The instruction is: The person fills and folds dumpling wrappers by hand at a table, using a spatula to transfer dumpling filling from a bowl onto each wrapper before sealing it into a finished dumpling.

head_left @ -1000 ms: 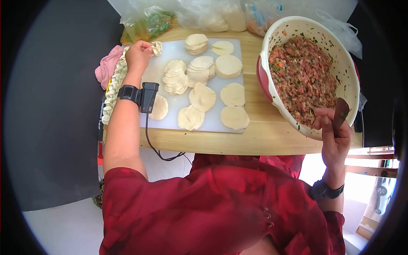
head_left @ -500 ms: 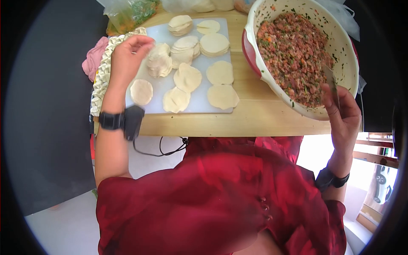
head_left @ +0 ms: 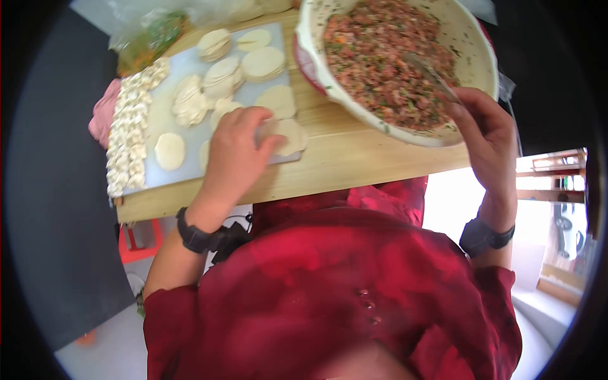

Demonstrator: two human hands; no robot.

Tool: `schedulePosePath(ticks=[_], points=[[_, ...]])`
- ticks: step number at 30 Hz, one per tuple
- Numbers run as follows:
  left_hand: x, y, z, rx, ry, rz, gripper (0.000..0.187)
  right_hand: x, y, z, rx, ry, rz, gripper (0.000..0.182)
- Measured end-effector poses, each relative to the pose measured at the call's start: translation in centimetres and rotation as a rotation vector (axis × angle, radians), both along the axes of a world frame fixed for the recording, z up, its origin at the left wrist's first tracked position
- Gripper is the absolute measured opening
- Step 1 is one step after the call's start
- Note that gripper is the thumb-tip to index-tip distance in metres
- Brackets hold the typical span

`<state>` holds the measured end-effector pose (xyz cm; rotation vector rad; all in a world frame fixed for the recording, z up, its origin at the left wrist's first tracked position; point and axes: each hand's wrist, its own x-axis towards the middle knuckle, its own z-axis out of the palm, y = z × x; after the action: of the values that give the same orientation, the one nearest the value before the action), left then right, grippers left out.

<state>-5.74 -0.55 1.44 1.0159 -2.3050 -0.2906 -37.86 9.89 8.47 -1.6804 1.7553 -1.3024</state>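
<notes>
My left hand (head_left: 237, 147) hovers low over the right front of the white cutting board (head_left: 192, 158). Its thumb and index finger are apart, right by a round dough wrapper (head_left: 293, 138); the hand partly hides other wrappers beneath it. Stacks of wrappers (head_left: 223, 77) and single ones cover much of the board. In my right hand (head_left: 486, 130) is a thin metal utensil (head_left: 434, 79), pinched by its handle, with its far end in the minced meat filling (head_left: 386, 60). That filling, flecked with green and orange, lies in a large cream bowl (head_left: 373, 121).
Pleated dumplings (head_left: 130, 136) line the board's left edge, beside a pink cloth (head_left: 103, 114). Plastic bags (head_left: 152, 41), one with greens and orange bits, lie at the back. The wooden table's front edge (head_left: 354, 168) runs close to my body.
My left hand has moved right and nearer, from the left-side wrapper stack to the front right wrappers. The utensil in my right hand now reaches further into the filling. The view has shifted.
</notes>
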Motion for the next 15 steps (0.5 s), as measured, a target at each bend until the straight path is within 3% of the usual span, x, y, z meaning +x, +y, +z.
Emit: schedulePosePath(ticks=[2, 5, 8, 11, 13, 15], points=[[0.1, -0.8, -0.4, 0.319, 0.003, 0.164, 0.028, -0.8, 0.2, 0.6, 0.074, 0.187, -0.045, 0.015], [-0.1, -0.9, -0.2, 0.541, 0.037, 0.197, 0.018, -1.7, 0.0, 1.6, 0.039, 0.440, 0.038, 0.015], [0.0, -1.1, 0.4, 0.559, -0.104, 0.201, 0.013, -2.5, -0.7, 2.5, 0.119, 0.618, 0.061, 0.015], [-0.1, -0.9, -0.1, 0.372, -0.072, 0.087, 0.013, -2.6, -1.8, 1.6, -0.011, 0.682, 0.002, 0.012], [-0.6, -0.4, 0.3, 0.464, 0.010, 0.055, 0.014, -1.9, -2.1, 1.1, -0.007, 0.759, -0.038, 0.012], [-1.0, -0.3, 0.7, 0.561, 0.087, 0.029, 0.015, -1.1, -2.3, 0.7, 0.216, 0.873, 0.016, 0.013]])
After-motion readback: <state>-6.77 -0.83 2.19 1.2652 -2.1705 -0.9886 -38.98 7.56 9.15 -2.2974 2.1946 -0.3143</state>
